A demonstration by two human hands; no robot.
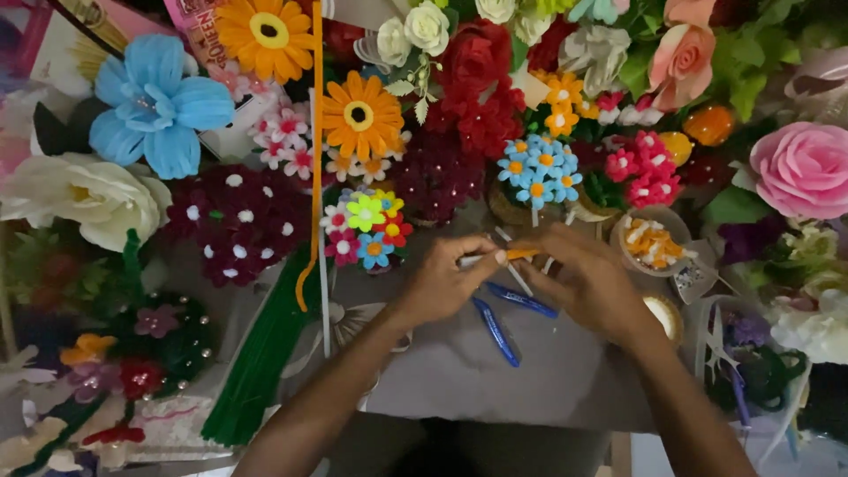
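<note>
A bundle of green fuzzy sticks (pixel 258 367) is laid nearest, low on the left of the grey table (pixel 495 371), with its top end leaning up toward the flowers; a pair of blue-handled pliers (pixel 508 316) is seen lying on the table just below the hands. The left hand (pixel 442 281) is curled almost shut, and a thin stick with an orange tip (pixel 505 256) is pinched between its thumb and fingers; the right hand (pixel 590 281) is curled too, and the orange end of the same stick is pinched by its fingertips; the two hands are held close together above the table, nearly touching. A small clear cup of orange and white bits (pixel 652 243) is placed just beside the right hand. A little bunch of mixed-colour flowers (pixel 364 228) is seen just past the left hand, and a long orange fuzzy stick (pixel 314 150) is hung down beside it. A bunch of small blue flowers with orange middles (pixel 537 168) is stood just behind the hands. A dark red bunch with white dots (pixel 238 221) is set to the left. Farther back, a big blue flower (pixel 157 104), an orange daisy (pixel 358 115), red roses (pixel 477 79) and a large pink rose (pixel 802 170) are seen.
</note>
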